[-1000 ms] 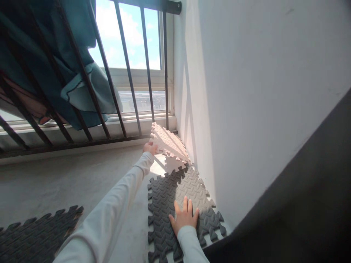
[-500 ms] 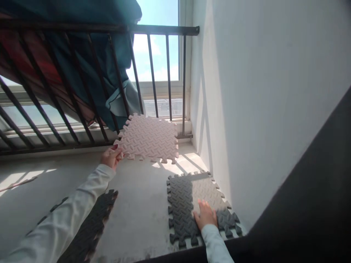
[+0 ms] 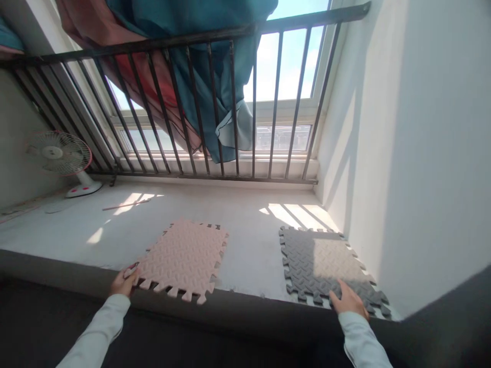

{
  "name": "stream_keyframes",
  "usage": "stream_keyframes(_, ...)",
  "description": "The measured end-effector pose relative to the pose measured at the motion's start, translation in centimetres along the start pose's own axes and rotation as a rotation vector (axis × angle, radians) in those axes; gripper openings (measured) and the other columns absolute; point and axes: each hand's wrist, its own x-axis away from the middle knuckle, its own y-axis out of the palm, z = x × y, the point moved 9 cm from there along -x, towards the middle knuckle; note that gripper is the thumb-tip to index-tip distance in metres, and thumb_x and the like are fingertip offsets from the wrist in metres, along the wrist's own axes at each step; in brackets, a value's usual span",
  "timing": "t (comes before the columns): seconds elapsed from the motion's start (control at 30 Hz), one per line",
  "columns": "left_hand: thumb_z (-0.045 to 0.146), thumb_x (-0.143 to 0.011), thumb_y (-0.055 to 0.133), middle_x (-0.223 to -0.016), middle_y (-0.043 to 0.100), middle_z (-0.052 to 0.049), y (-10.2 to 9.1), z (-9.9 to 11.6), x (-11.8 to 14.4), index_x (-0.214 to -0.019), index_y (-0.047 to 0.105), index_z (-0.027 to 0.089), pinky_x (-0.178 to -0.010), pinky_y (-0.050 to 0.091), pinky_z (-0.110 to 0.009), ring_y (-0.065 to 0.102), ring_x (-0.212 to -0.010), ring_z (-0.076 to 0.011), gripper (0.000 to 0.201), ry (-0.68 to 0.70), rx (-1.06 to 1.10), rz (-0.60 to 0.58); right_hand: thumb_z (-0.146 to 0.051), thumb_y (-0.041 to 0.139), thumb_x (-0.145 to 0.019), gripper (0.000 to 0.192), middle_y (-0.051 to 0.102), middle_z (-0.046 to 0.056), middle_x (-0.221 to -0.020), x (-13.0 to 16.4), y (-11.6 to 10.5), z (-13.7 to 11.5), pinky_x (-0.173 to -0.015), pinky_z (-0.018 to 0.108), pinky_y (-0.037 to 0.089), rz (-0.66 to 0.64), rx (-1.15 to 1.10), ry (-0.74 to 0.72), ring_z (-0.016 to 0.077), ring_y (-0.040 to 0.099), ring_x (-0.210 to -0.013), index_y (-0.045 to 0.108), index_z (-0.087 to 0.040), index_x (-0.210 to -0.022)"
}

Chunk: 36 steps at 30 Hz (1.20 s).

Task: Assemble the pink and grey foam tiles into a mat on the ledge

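A pink foam mat tile (image 3: 184, 255) with jigsaw edges is pinched at its front left corner by my left hand (image 3: 125, 280). Dark teeth of another foam tile peek out along its far and left edges; the rest of that tile is hidden beneath. To the right, a grey foam mat tile (image 3: 307, 258) lies flat on the ledge by the wall, partly in sunlight. My right hand (image 3: 349, 300) rests at that tile's front edge, thumb and fingers apart, gripping nothing. A gap of bare ledge separates the two tiles.
Behind the pale ledge (image 3: 249, 204) runs a dark metal railing (image 3: 184, 176) before the window. A teal and red curtain (image 3: 215, 76) hangs over it. A small fan (image 3: 57, 153) stands at far left, near a thin stick (image 3: 126, 205). A white wall (image 3: 429, 153) bounds the right.
My left hand has brought the pink tile down and toward me, over the dark left tile. My right hand has stayed at the grey tile, now nearer its front edge. The view has swung left.
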Motion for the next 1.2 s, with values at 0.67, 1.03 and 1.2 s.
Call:
stream_keyframes(0.67, 0.021, -0.049, 0.062, -0.058, 0.053, -0.001, -1.2, 2.4, -1.0, -0.058, 0.046, 0.021, -0.075, 0.048, -0.039, 0.059, -0.078, -0.0255, 0.019, 0.181, -0.324, 0.158, -0.035, 0.042, -0.072, 0.052, 0.051, 0.009, -0.121, 0.9, 0.8, 2.9, -0.082, 0.034, 0.044, -0.154, -0.058, 0.105, 0.0238, 0.052, -0.104, 0.045, -0.018, -0.121)
stream_keyframes(1.03, 0.027, -0.062, 0.054, -0.111, 0.051, -0.022, 0.6, 4.9, 0.4, -0.095, 0.056, 0.008, -0.087, 0.038, -0.044, 0.046, -0.105, -0.0321, 0.039, 0.438, -0.77, 0.198, -0.036, 0.037, -0.073, 0.053, 0.048, 0.013, -0.122, 1.0, 1.3, 3.0, -0.082, 0.039, 0.044, -0.158, -0.1, 0.119, 0.0265, 0.05, -0.105, 0.043, -0.016, -0.122)
stream_keyframes(1.2, 0.03, -0.073, 0.045, -0.106, 0.058, -0.007, 13.7, 4.4, 13.0, -0.098, 0.059, 0.025, -0.094, 0.036, -0.034, 0.049, -0.104, -0.0198, 0.029, 1.168, -0.967, -0.748, -0.034, 0.031, -0.074, 0.05, 0.047, 0.013, -0.122, 2.0, 0.2, 2.3, -0.085, 0.044, 0.041, -0.022, -0.099, 0.134, 0.0282, 0.049, -0.103, 0.045, -0.017, -0.119)
